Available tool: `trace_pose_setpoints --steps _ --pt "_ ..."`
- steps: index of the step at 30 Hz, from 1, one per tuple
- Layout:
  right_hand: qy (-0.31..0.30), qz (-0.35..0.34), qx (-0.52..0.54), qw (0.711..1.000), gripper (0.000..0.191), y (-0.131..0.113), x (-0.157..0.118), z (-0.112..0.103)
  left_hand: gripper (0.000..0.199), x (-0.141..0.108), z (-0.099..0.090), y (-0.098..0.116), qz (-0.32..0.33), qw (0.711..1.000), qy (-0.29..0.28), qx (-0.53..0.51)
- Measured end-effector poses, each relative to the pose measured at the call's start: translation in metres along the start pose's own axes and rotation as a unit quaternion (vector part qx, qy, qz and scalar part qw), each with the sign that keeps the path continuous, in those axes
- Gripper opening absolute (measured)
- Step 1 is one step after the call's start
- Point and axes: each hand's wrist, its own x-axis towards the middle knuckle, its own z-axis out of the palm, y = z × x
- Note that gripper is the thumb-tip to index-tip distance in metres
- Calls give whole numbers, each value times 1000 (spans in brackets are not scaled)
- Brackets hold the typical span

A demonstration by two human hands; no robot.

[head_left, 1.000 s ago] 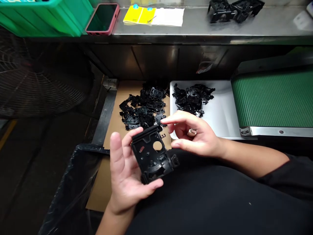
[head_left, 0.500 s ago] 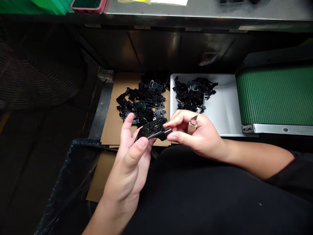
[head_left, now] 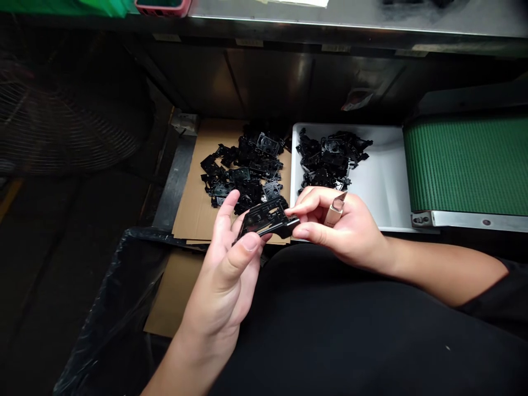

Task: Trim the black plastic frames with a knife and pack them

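A black plastic part is held between both hands, tilted, with cut-outs in its face. My left hand grips its left side, thumb in front and fingers behind. At its right end, my right hand pinches the part between thumb and forefinger. A small blade in a pale holder sticks up from among the right hand's curled fingers. Beyond the hands, many similar black parts lie heaped on brown cardboard. More black parts are piled in the left half of a white tray.
A green ribbed conveyor belt lies right of the tray. At the left is a large fan, with a black plastic-lined bin below. A metal shelf crosses the top, bearing a pink-edged phone.
The whole view has shifted slightly, so the hands and piles appear a little further right. Both hands keep their hold on the black part, with hardly any change in pose.
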Motion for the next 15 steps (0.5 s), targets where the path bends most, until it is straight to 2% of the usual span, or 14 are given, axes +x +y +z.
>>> trace_pose_setpoints --steps 5,8,11,15 --pt "-12 -27 -14 999 23 1 -2 0 86 -4 -3 -3 26 999 -26 18" --pt "-49 -81 -44 995 22 1 -2 -5 92 -5 -10 -7 115 989 -59 77" --pt "-96 -140 -78 982 26 2 -2 -11 102 -6 -22 -9 243 951 -86 170" --pt "-149 -207 -132 958 27 4 -6 -18 115 -8 -39 -6 374 876 -143 267"
